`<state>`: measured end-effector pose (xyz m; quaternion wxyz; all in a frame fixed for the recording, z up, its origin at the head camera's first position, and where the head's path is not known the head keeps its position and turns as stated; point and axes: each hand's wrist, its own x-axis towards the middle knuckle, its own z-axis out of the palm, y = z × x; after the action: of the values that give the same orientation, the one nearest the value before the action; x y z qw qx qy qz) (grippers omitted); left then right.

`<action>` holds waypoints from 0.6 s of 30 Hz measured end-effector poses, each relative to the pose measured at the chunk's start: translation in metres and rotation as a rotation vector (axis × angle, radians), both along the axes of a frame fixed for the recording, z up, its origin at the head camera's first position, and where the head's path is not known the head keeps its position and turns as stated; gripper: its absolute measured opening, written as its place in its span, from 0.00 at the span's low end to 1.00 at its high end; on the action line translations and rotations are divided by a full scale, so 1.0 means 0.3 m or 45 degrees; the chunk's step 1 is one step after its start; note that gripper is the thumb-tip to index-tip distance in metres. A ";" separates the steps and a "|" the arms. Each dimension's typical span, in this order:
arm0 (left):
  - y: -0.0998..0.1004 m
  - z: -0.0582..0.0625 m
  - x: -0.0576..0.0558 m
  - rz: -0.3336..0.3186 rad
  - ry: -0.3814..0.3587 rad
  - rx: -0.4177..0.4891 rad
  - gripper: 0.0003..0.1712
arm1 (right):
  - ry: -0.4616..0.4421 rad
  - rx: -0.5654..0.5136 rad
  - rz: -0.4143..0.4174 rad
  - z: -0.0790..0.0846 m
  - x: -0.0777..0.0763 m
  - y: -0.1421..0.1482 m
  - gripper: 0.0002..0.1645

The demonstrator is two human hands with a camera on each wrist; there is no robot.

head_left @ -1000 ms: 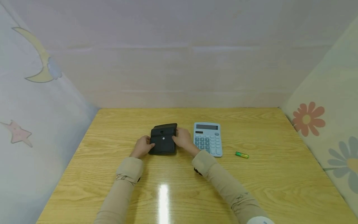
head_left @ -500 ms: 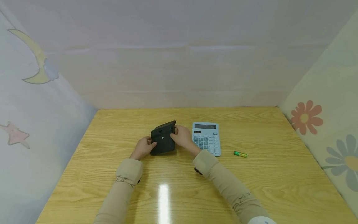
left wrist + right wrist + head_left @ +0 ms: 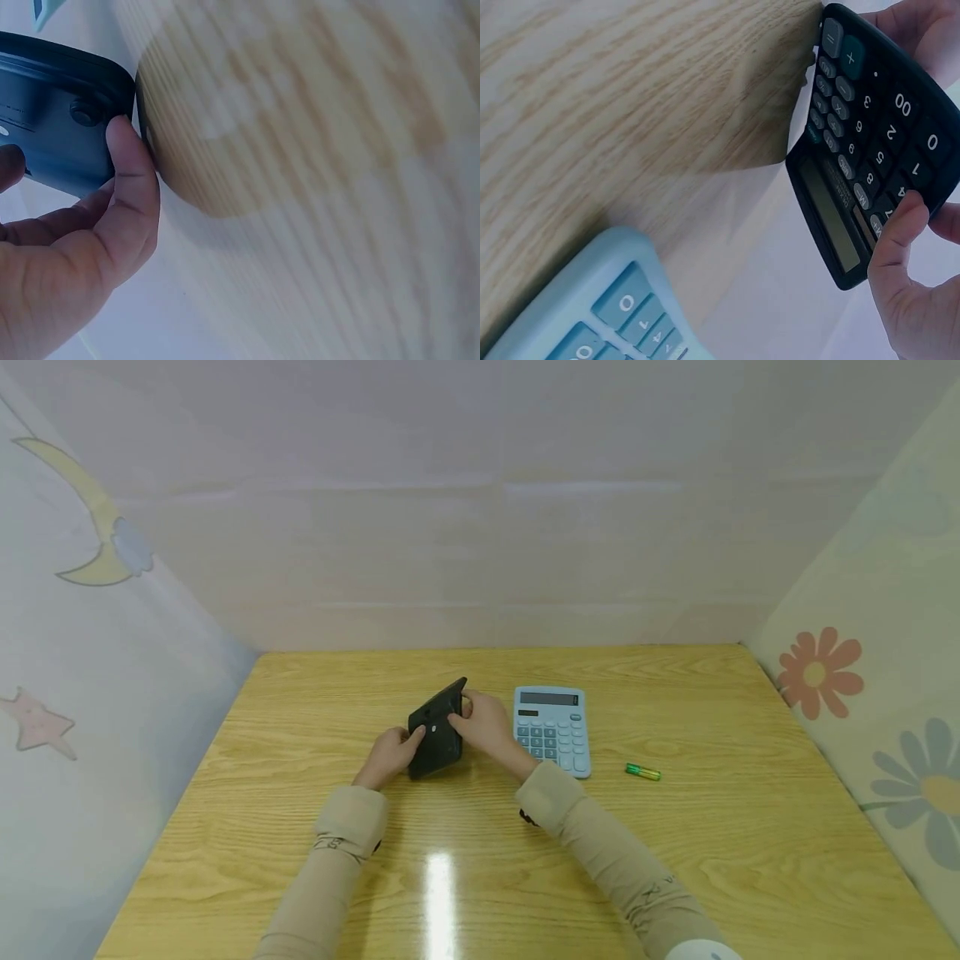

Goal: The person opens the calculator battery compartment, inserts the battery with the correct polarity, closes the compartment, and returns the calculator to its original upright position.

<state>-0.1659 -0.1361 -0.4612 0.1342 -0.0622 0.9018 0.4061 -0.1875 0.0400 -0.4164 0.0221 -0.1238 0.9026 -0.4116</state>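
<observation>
A black calculator [image 3: 438,745] stands tilted over the table, its back towards the head camera. Its keys and display show in the right wrist view, along the black front [image 3: 877,142]. My left hand [image 3: 387,755] grips its left side, with the thumb on the back. In the left wrist view a round foot [image 3: 86,112] sits near one corner, beside a finger of the left hand [image 3: 82,262]. My right hand [image 3: 487,727] pinches the right edge. One fingertip of the right hand [image 3: 911,292] lies on the keys.
A light blue calculator [image 3: 551,731] lies face up just right of my right hand. Further right is a green and yellow battery [image 3: 643,772]. Wall sheets with a moon, star and flowers enclose the wooden table [image 3: 675,860].
The black calculator has been turned from lying nearly flat to steeply tilted, its right side raised. Both hands have kept hold of it; the left thumb sits further onto its back.
</observation>
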 end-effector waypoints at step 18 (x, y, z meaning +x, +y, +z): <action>0.025 0.009 0.002 0.022 -0.027 0.042 0.33 | 0.071 -0.113 0.038 -0.004 0.009 -0.026 0.26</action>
<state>-0.1652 -0.1287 -0.4586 0.1414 -0.0722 0.8930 0.4212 -0.1846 0.0321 -0.4176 -0.0025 -0.1497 0.8818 -0.4473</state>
